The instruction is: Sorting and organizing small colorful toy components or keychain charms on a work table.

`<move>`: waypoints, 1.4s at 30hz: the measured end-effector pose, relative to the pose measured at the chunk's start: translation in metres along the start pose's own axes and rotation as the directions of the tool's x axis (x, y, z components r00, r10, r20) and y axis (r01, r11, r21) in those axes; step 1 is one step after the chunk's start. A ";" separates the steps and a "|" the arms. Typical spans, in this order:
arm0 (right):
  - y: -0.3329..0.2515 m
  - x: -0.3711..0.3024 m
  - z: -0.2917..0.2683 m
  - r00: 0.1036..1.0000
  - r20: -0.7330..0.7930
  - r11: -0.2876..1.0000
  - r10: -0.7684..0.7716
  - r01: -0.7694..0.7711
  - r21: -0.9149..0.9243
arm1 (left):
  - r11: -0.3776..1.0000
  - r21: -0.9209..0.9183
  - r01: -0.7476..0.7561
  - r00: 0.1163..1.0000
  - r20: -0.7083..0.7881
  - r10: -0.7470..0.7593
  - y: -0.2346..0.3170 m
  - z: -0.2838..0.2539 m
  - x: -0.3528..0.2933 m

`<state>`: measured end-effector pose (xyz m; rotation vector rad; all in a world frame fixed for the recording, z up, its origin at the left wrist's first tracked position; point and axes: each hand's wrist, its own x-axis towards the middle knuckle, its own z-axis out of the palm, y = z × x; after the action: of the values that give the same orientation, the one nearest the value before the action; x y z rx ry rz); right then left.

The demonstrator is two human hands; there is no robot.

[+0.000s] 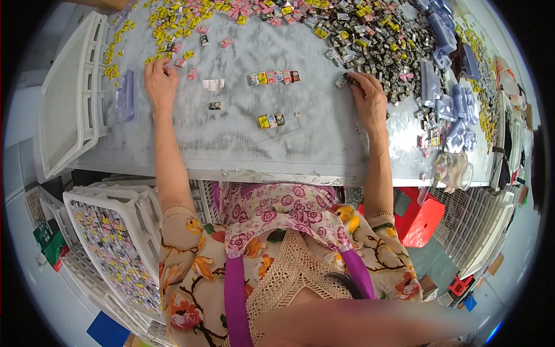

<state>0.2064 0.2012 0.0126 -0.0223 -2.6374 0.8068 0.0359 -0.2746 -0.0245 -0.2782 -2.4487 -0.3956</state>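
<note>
Take the long row of packets (274, 77) as the middle of a clock, twelve at the counter's (191, 141) far side. At three o'clock the person's right hand (370, 95) has its fingertips closed, seemingly pinching a dark packet (351, 80), with a pale packet (341, 82) just beside it. At nine o'clock the left hand (159, 84) has its fingers curled down among a few loose packets; I can't tell whether that grip has anything in it. At six sits a short row of packets (271, 120), and at eight a lone dark packet (215, 106).

What would worry me is the crowding at two o'clock: the dark heap (378, 49) comes nearly to the right fingers, so a hasty pinch could bring a second packet along or set some sliding. A sleeve or wrist dragged inward might knock either row crooked, since the packets seem to be simply lying there. At ten o'clock, yellow packets (179, 23) mix with pink ones, so a wrong colour could easily get picked.
</note>
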 end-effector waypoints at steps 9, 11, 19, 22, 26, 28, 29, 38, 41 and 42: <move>-0.008 -0.007 -0.001 0.996 -0.014 0.995 0.092 -0.092 0.024 | 1.000 -0.015 -0.004 1.000 0.002 0.004 0.005 -0.001 -0.001; -0.015 -0.012 -0.003 0.984 -0.030 0.979 0.178 -0.174 0.110 | 1.000 -0.027 -0.012 1.000 0.001 0.012 0.002 0.001 -0.002; -0.028 -0.028 0.006 0.970 -0.095 0.950 0.224 -0.196 0.242 | 0.998 -0.050 0.046 0.998 0.043 -0.044 -0.001 0.001 -0.003; -0.035 -0.031 0.008 0.970 -0.111 0.945 0.216 -0.179 0.275 | 0.998 -0.046 0.033 0.999 0.029 -0.032 -0.002 0.001 -0.003; -0.049 -0.035 0.012 0.972 -0.132 0.936 0.195 -0.144 0.322 | 0.997 -0.047 0.059 0.997 0.047 -0.057 -0.001 -0.001 -0.003; -0.055 -0.036 0.018 0.988 -0.106 0.952 0.116 -0.080 0.294 | 0.998 -0.034 0.053 0.998 0.044 -0.051 -0.001 0.000 -0.002; -0.059 -0.035 0.024 0.987 -0.106 0.951 0.118 -0.082 0.297 | 0.998 -0.031 0.050 0.998 0.046 -0.049 0.001 0.000 0.000; -0.059 -0.013 0.018 0.977 0.213 0.984 -0.029 -0.010 0.177 | 0.996 -0.059 0.065 0.998 0.023 -0.064 0.052 -0.045 -0.002; -0.052 0.003 0.016 0.938 0.312 0.974 -0.148 0.084 0.211 | 0.809 -0.495 0.315 0.891 0.449 -0.072 0.127 -0.072 -0.003; -0.048 0.009 0.017 0.915 0.378 0.981 -0.143 0.079 0.178 | 0.771 -0.552 0.318 0.848 0.529 0.029 0.143 -0.070 -0.005</move>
<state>0.1969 0.1529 0.0292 0.3665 -2.8943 1.0743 0.1210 -0.1659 0.0559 -0.5199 -2.7846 -1.3845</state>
